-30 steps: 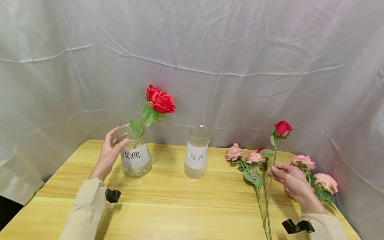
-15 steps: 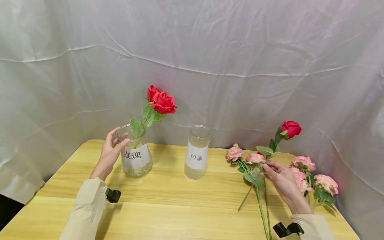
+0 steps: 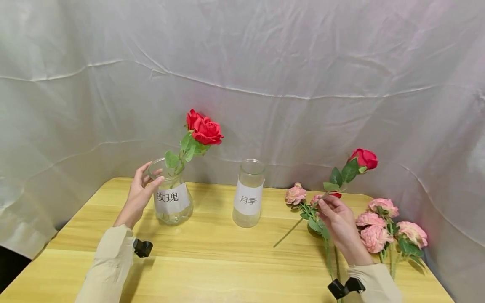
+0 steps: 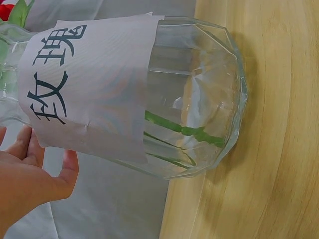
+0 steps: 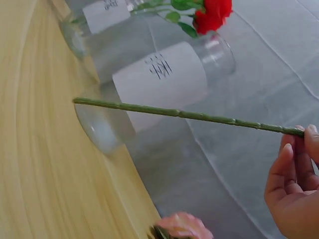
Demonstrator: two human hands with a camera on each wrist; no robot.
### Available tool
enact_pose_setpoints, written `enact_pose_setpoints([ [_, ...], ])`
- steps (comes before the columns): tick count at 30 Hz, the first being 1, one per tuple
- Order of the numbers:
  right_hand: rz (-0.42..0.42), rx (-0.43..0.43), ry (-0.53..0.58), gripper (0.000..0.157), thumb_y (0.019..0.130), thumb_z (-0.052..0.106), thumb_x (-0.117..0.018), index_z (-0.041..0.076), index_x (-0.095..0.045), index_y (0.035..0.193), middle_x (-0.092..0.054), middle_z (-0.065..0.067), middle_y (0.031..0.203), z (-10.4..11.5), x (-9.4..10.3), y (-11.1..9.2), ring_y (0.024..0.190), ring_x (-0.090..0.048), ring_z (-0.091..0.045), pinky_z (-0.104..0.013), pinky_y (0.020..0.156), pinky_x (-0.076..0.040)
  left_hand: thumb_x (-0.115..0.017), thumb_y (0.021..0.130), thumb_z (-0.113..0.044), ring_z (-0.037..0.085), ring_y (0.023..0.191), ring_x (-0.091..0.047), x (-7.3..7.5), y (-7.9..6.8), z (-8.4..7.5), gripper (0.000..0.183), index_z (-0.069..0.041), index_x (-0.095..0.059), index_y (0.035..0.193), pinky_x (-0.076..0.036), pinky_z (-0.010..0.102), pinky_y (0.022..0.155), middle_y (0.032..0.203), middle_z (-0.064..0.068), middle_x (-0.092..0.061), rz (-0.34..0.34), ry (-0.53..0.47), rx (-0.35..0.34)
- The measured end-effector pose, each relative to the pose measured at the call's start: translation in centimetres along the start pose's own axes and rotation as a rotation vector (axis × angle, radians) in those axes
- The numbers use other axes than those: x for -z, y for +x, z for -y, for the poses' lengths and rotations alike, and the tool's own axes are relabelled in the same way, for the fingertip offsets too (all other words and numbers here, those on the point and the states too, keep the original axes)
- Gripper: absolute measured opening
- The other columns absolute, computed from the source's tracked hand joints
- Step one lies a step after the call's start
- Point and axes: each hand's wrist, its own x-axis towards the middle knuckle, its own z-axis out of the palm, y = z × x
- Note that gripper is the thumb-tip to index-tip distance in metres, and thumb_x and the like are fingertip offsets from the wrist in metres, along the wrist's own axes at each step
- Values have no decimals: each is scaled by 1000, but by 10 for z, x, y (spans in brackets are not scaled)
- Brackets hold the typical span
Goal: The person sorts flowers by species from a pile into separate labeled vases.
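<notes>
My left hand [image 3: 137, 195] holds the neck of a wide-based glass vase [image 3: 175, 215], thumb in front and fingers at the back of the rim. Two red roses [image 3: 206, 130] stand in that vase, leaning right; their green stems [image 4: 184, 130] show through the glass. On the right, my right hand [image 3: 339, 221] pinches the stem [image 5: 177, 113] of a single red rose [image 3: 365, 159] between thumb and fingers. This rose is tilted, its bloom up to the right and its bare stem end down to the left over the table.
A straight glass vase [image 3: 246, 216] with a white label stands mid-table. Pink flowers [image 3: 295, 194] lie behind and left of the right hand, with a partly hidden red bloom [image 3: 335, 194]. More pink flowers [image 3: 412, 233] lie at the right edge. Grey cloth [image 3: 242, 84] hangs behind.
My right hand has moved left with the red rose, whose stem has swung from upright to slanting, lower end leftward. More pink flowers show on the right. My left hand stays on the vase.
</notes>
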Motion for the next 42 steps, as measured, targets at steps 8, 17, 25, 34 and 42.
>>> enact_pose_setpoints([
  [8,-97,7,-23,17,95,-2,-57,12,-66,91,-67,2,91,-9,-24,5,82,-60,-7,-18,69,-50,-57,98,-27,31,135,-28,0,1,0,78,-12,-6,155,-21,53,111,149,23,-33,-6,8,2],
  [17,-117,41,21,18,94,-5,-57,10,-67,88,-67,1,88,-14,-57,14,79,-62,-6,-17,70,-51,-57,98,-27,32,136,-27,1,1,0,78,-12,-6,155,-20,53,112,149,24,-33,-10,4,2],
  [25,-48,94,136,23,93,-11,-53,8,-66,89,-69,-4,88,-19,-85,18,79,-65,-11,-20,69,-52,-57,98,-27,32,138,-25,1,0,0,78,-13,-6,155,-20,53,112,150,23,-33,-5,6,8],
  [34,-30,88,158,19,94,-8,-55,9,-64,91,-67,-3,90,-17,-114,22,81,-63,-12,-20,70,-51,-57,98,-27,32,137,-26,-1,1,0,78,-12,-6,155,-21,53,111,150,23,-33,1,5,0],
  [42,-22,125,183,20,94,-11,-51,6,-62,92,-65,-6,92,-8,-147,35,82,-63,-15,-22,71,-51,-56,99,-27,31,136,-27,0,0,0,78,-12,-5,155,-21,53,111,149,23,-33,4,9,4],
])
